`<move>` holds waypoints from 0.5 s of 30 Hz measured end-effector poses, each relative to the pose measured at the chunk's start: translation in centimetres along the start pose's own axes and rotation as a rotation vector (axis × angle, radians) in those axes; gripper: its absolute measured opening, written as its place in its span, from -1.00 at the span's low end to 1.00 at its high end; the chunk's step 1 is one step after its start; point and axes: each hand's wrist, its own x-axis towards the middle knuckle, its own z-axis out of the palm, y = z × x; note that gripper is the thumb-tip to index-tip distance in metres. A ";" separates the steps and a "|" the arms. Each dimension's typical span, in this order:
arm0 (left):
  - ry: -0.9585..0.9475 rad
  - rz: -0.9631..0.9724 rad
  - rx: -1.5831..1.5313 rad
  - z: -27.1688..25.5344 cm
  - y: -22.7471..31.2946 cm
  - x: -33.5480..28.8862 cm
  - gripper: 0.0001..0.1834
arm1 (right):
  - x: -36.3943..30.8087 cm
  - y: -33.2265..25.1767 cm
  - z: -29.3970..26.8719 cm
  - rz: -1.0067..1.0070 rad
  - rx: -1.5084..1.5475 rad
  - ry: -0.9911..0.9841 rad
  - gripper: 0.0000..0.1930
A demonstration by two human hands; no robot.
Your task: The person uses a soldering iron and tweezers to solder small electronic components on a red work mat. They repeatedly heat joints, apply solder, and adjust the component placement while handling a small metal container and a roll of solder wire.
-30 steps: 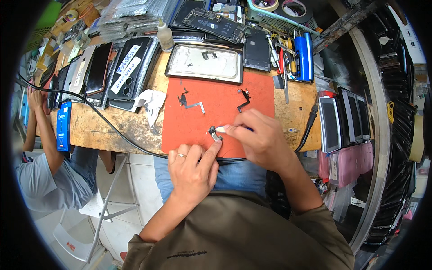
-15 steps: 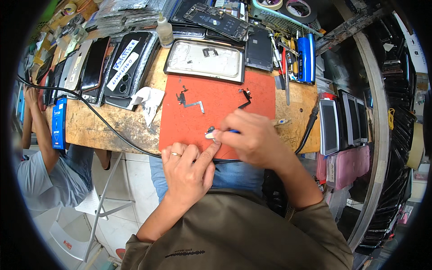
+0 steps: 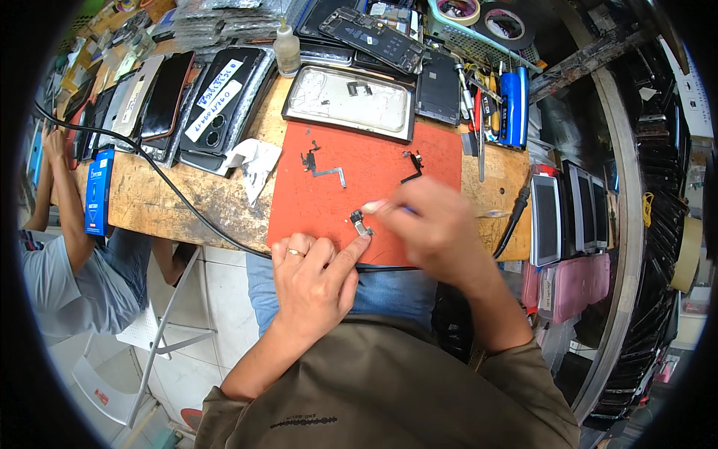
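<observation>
On the red mat (image 3: 307,213), a small black and silver phone part (image 3: 360,222) lies under the index fingertip of my left hand (image 3: 314,277). That index finger stretches out to press the part's near end; the other fingers bend loosely on the mat's front edge. Closed and blurred by motion, my right hand (image 3: 443,232) grips a slim brush (image 3: 376,206), its pale tip just above and right of the part. The brush's handle end sticks out beyond the hand. Farther back lie a flex cable (image 3: 326,171) on the left and a black flex cable (image 3: 411,168) on the right.
A shallow tray (image 3: 348,97) with small bits stands behind the mat. Phones (image 3: 221,112) and a dropper bottle (image 3: 286,51) are at back left. Tools, a blue cylinder (image 3: 513,108) and a soldering iron (image 3: 514,213) are right. A black cable (image 3: 179,191) crosses left; another person (image 3: 82,269) sits there.
My right hand has drawn the brush tip up and right, off the part, which now shows more fully. My left hand keeps its place on the part. The whole view has shifted slightly.
</observation>
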 end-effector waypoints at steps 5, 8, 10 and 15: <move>0.018 0.000 -0.022 0.3 0.0 -0.2 -0.47 | -1.5 2.5 -3.8 0.284 -0.107 0.258 -0.75; 0.032 0.006 -0.032 0.5 -0.2 -0.2 -0.48 | -2.3 4.6 -4.2 0.525 -0.141 0.305 -0.75; 0.026 0.005 -0.039 0.5 -0.5 -0.3 -0.49 | -2.2 6.4 -3.5 0.652 -0.141 0.320 -0.75; 0.027 0.062 -0.042 0.4 -1.2 -0.3 -0.48 | -0.8 9.4 -2.2 0.765 -0.151 0.523 -0.73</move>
